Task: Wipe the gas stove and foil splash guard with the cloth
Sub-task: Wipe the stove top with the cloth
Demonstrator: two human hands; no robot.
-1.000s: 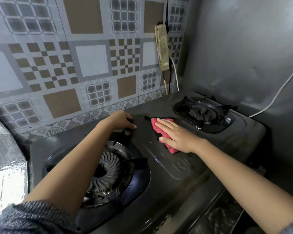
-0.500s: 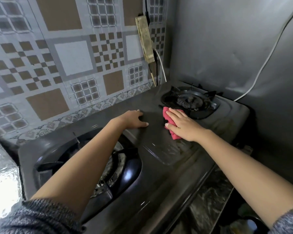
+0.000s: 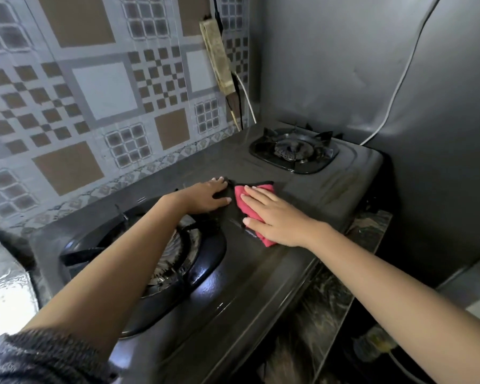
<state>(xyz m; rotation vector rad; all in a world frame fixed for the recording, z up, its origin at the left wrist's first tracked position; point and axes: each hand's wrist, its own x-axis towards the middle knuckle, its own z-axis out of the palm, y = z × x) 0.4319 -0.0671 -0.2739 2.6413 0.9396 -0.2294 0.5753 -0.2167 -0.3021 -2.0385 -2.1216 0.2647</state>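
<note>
A dark two-burner gas stove (image 3: pixel 324 189) fills the middle of the view. My right hand (image 3: pixel 275 217) lies flat on a pink cloth (image 3: pixel 244 206), pressing it onto the stove's centre panel between the burners. My left hand (image 3: pixel 208 196) rests palm down on the stove just left of the cloth, beside the near burner's grate. The near burner (image 3: pixel 175 253) is partly hidden under my left forearm. Crinkled foil of the splash guard (image 3: pixel 3 289) shows at the left edge.
The far burner (image 3: pixel 294 151) sits at the stove's back right. A patterned tile wall (image 3: pixel 94 87) runs behind, with a power strip (image 3: pixel 216 56) hanging on it. A grey wall with a white cable (image 3: pixel 394 98) stands to the right. Marbled counter (image 3: pixel 324 309) lies below the stove's front.
My right hand has slid the pink cloth back from near the far burner toward the stove's centre, close to my left hand. The camera view has shifted.
</note>
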